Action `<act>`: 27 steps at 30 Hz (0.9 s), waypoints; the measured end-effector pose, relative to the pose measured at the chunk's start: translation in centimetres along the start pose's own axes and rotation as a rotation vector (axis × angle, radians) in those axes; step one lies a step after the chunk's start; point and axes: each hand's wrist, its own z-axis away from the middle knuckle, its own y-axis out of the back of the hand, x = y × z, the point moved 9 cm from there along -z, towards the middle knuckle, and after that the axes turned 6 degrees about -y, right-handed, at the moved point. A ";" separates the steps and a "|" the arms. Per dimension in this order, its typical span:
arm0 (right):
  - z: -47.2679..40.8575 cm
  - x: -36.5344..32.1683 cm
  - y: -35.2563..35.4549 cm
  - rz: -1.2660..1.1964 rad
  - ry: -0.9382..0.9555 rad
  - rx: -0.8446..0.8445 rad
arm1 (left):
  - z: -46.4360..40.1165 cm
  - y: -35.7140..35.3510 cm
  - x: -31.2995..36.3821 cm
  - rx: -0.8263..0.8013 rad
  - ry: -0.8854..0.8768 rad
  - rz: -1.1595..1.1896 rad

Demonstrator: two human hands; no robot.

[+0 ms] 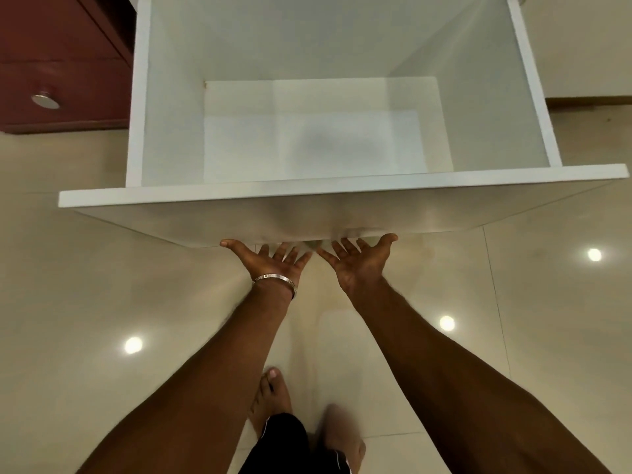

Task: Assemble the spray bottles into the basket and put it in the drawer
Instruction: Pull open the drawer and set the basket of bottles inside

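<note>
My left hand point(273, 261) and right hand point(359, 260) press flat against the white drawer point(307, 213) front. Each grip is wide, fingers spread, holding nothing.

Engraved letters on the wrist bangle point(275, 278), too blurred to read.

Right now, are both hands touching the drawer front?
Touching. The head view shows the left hand and right hand, palms up and fingers spread, with fingertips running under the lower edge of the drawer front.
</note>
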 end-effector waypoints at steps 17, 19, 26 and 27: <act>23.5 -3.6 -11.6 0.078 0.016 0.048 | 21.6 -12.0 6.6 -0.013 0.022 -0.089; 25.6 -4.5 -13.7 0.198 0.047 0.069 | 23.3 -13.5 8.0 0.017 0.004 -0.217; 29.8 -8.2 -21.0 0.458 0.178 0.063 | 25.5 -19.2 13.8 0.001 -0.099 -0.519; 30.2 -8.7 -22.0 0.494 0.200 0.060 | 25.5 -20.0 14.7 -0.014 -0.113 -0.547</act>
